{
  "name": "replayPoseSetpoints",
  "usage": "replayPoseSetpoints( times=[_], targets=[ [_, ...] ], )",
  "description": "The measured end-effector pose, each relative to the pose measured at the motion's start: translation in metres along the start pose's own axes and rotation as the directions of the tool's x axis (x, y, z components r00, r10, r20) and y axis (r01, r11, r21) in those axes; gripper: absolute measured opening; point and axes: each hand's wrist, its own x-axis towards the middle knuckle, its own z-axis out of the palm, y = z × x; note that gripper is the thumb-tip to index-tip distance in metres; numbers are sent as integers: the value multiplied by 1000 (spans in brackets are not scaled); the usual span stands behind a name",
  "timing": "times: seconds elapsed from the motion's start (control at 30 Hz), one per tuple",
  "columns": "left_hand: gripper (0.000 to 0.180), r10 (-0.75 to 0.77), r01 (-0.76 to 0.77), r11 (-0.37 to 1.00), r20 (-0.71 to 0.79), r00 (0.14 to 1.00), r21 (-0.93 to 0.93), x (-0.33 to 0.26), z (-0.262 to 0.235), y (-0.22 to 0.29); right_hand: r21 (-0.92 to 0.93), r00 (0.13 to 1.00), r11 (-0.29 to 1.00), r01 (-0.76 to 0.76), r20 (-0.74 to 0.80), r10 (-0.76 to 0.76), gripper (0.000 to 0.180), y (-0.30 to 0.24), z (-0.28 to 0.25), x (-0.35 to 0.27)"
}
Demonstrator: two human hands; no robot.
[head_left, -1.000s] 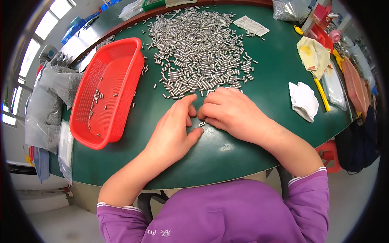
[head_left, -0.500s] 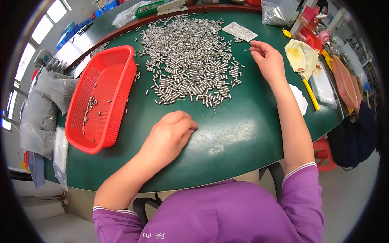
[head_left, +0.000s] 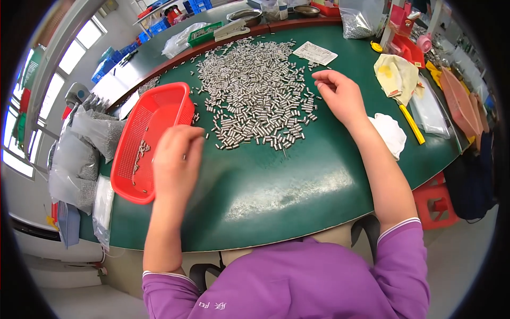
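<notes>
My left hand (head_left: 176, 159) is over the right rim of a red perforated plastic basket (head_left: 183, 101), fingers bent and thumb drawn in against them. Whatever its fingertips may pinch is too small to make out. A few small metal pins (head_left: 141, 151) lie on the basket floor, partly hidden by that hand. Beyond it spreads a large heap of short silvery metal pins (head_left: 255, 90) on the green table. At the heap's right edge hovers my right hand (head_left: 342, 95), thumb and fingers apart, with nothing visible between them.
A printed paper slip (head_left: 315, 53) lies behind the heap. On the right are a stained cloth glove (head_left: 396, 74), a yellow-handled tool (head_left: 411, 125) and a white cloth (head_left: 390, 135). Filled plastic bags (head_left: 74, 165) crowd the left edge. A green tray (head_left: 204, 34) stands at the back.
My left hand has moved left from the table in front of the heap to the basket's rim. My right hand has shifted slightly toward the heap. The whole view has tilted a little.
</notes>
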Motion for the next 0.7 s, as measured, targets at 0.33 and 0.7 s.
replayPoseSetpoints(
  times=[0.33, 0.7],
  targets=[
    [20, -142, 194, 850, -142, 980, 490, 7, -76, -69, -91, 922, 921, 378, 126, -366, 11, -40, 15, -22],
    [22, -211, 251, 966, 388, 897, -55, -21, 3, 6, -53, 689, 805, 591, 552, -470, 8, -55, 20, -47]
  ],
)
